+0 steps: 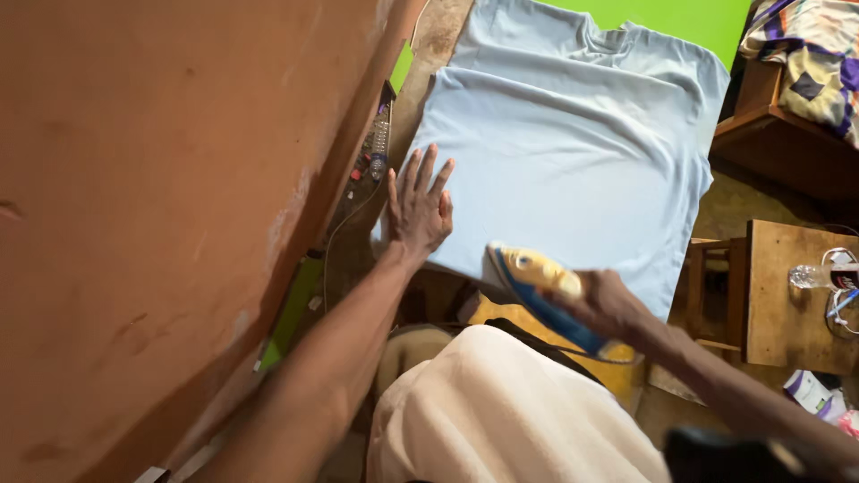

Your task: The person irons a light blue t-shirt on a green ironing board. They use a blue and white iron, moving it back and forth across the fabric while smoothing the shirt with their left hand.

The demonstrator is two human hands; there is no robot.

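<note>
The right hand [608, 304] was closed around the handle of a blue-and-yellow electric iron [537, 291], held tilted just off the near edge of a pale blue T-shirt [573, 143]. The iron looked rigid and fairly heavy, best taken by its handle and never by the soleplate. The left hand [419, 210] lay open, fingers spread, pressed flat on the shirt's left edge. The shirt looked thin, soft and light, likely to slide or bunch unless pinned down. It lay spread flat, collar away, over a green-covered surface [680, 16], faintly creased across the middle.
</note>
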